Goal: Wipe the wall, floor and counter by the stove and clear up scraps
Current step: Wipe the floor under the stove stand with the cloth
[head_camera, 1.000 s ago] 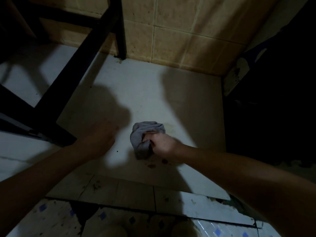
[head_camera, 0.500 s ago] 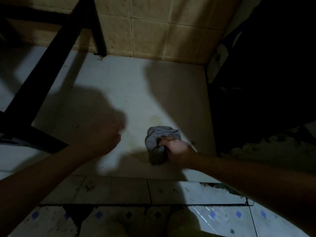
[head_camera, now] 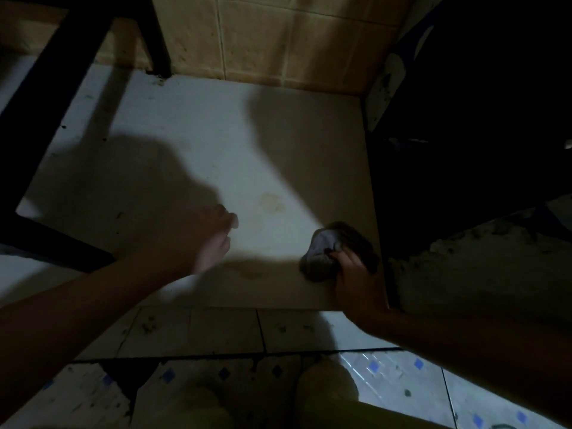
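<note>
L hand [head_camera: 202, 239] loose, R hand [head_camera: 356, 275] fisted

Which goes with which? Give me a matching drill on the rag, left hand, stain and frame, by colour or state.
1 rag
2 left hand
3 stain
4 frame

a black, far left
b yellowish, on the floor
c grey, in the right hand grip
d holding nothing

Pairs: 1-c, 2-d, 3-b, 4-a
</note>
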Demonstrator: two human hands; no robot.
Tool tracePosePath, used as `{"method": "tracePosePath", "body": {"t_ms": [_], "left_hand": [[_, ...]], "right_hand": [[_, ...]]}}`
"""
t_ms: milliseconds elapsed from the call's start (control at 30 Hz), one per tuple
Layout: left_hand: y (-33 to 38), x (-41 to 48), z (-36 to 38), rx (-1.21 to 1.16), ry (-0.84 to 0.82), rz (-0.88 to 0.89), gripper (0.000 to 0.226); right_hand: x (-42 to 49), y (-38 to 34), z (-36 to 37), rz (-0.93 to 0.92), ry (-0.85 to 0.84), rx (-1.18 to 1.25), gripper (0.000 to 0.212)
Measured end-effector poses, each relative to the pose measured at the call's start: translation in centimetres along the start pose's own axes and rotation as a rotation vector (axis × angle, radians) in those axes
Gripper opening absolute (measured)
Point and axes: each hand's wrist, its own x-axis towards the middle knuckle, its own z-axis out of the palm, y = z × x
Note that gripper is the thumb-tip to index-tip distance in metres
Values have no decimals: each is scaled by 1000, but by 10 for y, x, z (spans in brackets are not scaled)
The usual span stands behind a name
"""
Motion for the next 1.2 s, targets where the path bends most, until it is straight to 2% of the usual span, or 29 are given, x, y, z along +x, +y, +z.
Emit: {"method": "tracePosePath", "body": {"t_ms": [133, 367, 700, 833, 967, 1200], "left_hand": [[-2, 1, 2, -7, 2, 6, 29], [-12, -26, -8, -9, 27, -52, 25], [-30, -79, -14, 28, -109, -190, 29], [-34, -98, -13, 33, -153, -301, 31], [-37, -115, -12, 65, -201, -383, 34], [-46, -137, -9, 121, -225, -395, 34]], "right_hand": [[-18, -7, 13, 1, -81, 23, 42], [-22, -47, 29, -235, -234, 130, 46], [-4, -109, 46, -442, -394, -70, 51], [9, -141, 55, -492, -467, -108, 48], [19, -162, 67, -601, -455, -168, 46], [42, -187, 83, -717, -454, -160, 43]]}}
